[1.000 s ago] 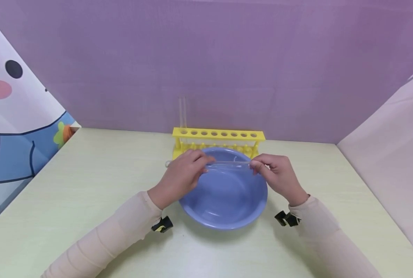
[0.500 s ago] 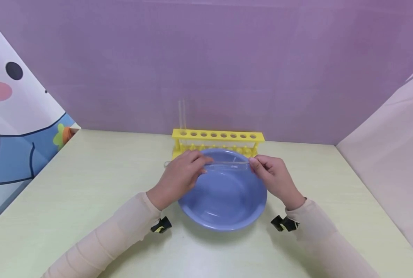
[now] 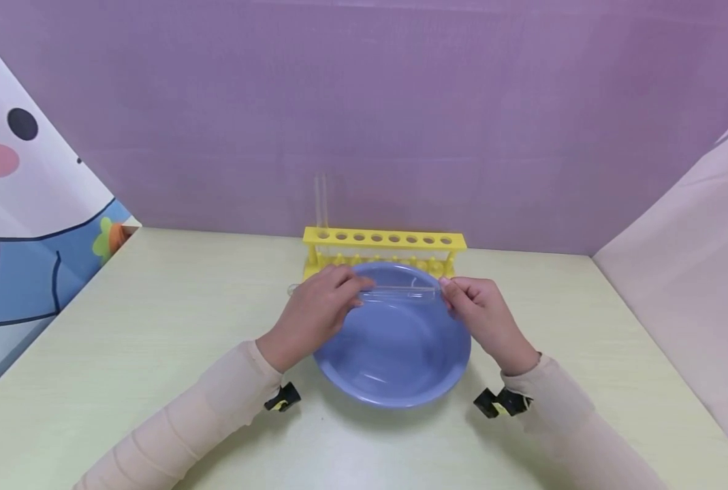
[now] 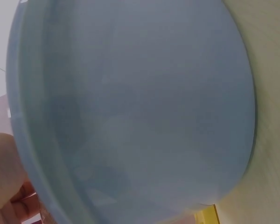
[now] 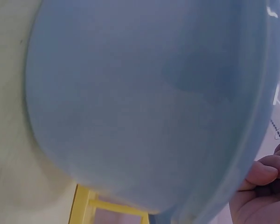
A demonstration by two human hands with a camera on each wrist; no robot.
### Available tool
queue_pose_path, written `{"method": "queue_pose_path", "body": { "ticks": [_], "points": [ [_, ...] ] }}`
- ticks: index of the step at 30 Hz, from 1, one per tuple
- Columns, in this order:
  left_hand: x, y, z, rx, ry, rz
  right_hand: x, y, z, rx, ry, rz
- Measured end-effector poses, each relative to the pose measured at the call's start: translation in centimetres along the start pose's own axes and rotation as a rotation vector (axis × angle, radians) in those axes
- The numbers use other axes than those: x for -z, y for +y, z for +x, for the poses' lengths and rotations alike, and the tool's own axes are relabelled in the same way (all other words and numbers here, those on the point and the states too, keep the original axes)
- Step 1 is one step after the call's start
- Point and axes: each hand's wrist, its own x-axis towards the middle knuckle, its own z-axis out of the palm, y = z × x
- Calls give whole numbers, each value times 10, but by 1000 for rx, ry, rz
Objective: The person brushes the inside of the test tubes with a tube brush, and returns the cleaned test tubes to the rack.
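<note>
My left hand (image 3: 321,309) is over the basin's left rim, back upward, its fingers curled round a clear test tube (image 3: 400,294) that lies level over the basin. A thin pale line runs lengthwise along the tube; I cannot tell what it is. A small clear loop (image 3: 293,290) shows left of that hand. My right hand (image 3: 486,309) pinches at the tube's right end with thumb and forefinger; its exact hold is too small to see. Below is a blue plastic basin (image 3: 394,347), whose outer wall fills both wrist views. Curled right fingers (image 5: 266,175) show past the rim.
Behind the basin stands a yellow test tube rack (image 3: 385,238) with a row of holes. Another clear test tube (image 3: 321,201) stands upright in its leftmost hole. The pale table (image 3: 204,292) meets a purple backdrop (image 3: 400,122) at the rear.
My right hand has shifted slightly left and down at the tube's end, and its wrist has dropped a little. The left hand stays nearly still; basin and rack stand as before.
</note>
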Motion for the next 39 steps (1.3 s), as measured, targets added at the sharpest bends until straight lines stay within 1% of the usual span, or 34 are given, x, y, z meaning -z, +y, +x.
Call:
{"method": "queue_pose_path", "body": {
  "ticks": [5,14,22,32,39],
  "points": [
    [1,-1,0,-6,13,5,0,0,0,-65,-24,94],
    [1,-2,-1,-14,24,17,-1,-1,-2,-155,-50,206],
    [-1,-4,-1,-30,41,16,0,-4,-3,-256,-99,405],
    [0,-3,-1,-55,62,53,3,-2,-4,-360,-172,528],
    [-1,-3,0,-96,90,80,7,0,-6,-405,-209,560]
  ]
}}
